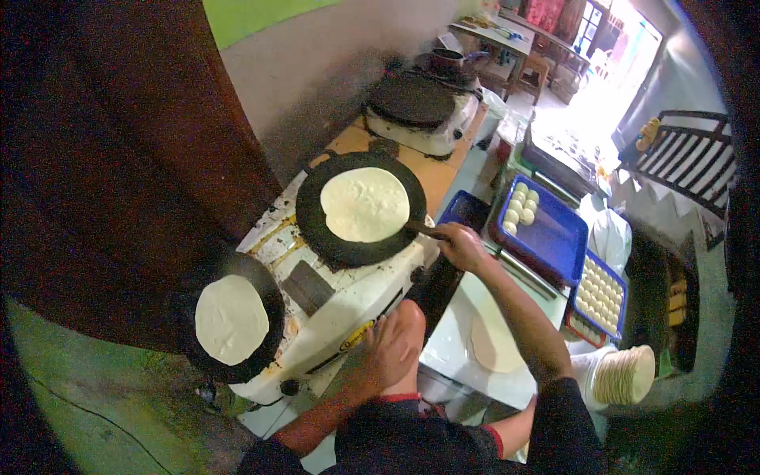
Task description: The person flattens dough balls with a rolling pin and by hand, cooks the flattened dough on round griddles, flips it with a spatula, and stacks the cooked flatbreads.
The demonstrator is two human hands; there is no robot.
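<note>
My right hand [465, 247] is closed round the handle of a dark spatula [423, 229], whose tip meets the right edge of a pale flatbread [366, 204]. That flatbread lies on a round black griddle [346, 250] over the white gas stove [348, 305]; small bubbles show on its top. Over my bent knee rests my left hand [393, 348], fingers extended, holding nothing. A second flatbread [231, 320] lies on another dark griddle [273, 301] at the stove's left end.
A blue tray [554, 247] with several dough balls stands to the right, beside a smaller tray of dough balls [599, 294]. Below them, a rolled dough sheet [495, 340] lies on a white surface. Stacked flatbreads [625, 375] are at lower right. Another stove with a griddle [412, 99] stands farther back.
</note>
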